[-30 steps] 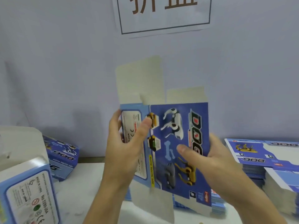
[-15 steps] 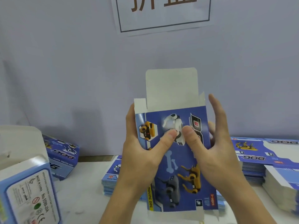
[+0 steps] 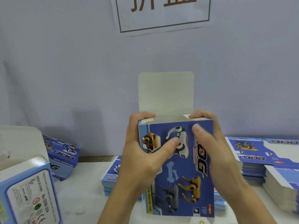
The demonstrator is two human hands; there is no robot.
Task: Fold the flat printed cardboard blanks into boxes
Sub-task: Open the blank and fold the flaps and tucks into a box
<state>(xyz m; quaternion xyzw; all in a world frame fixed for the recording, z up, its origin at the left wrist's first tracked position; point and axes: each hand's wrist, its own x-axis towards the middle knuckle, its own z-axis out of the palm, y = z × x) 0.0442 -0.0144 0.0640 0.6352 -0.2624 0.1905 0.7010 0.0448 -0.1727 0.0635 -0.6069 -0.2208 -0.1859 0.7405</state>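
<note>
1. A blue box (image 3: 181, 167) is held upright above the bench (image 3: 84, 199) by the left hand (image 3: 142, 152) and right hand (image 3: 215, 151), fingers curled round its sides.
2. Its top flap (image 3: 165, 92) is raised; the inside cannot be seen.
3. Stacks of flat blanks (image 3: 252, 160) are laid behind.

You were at a packing workbench, a small assembly station. Stacks of flat printed blanks (image 3: 252, 160) lay along the right edge of the white table (image 3: 84, 188), finished boxes (image 3: 63, 152) stood at its left, and a paper sign (image 3: 163, 13) hung on the plain wall.
</note>
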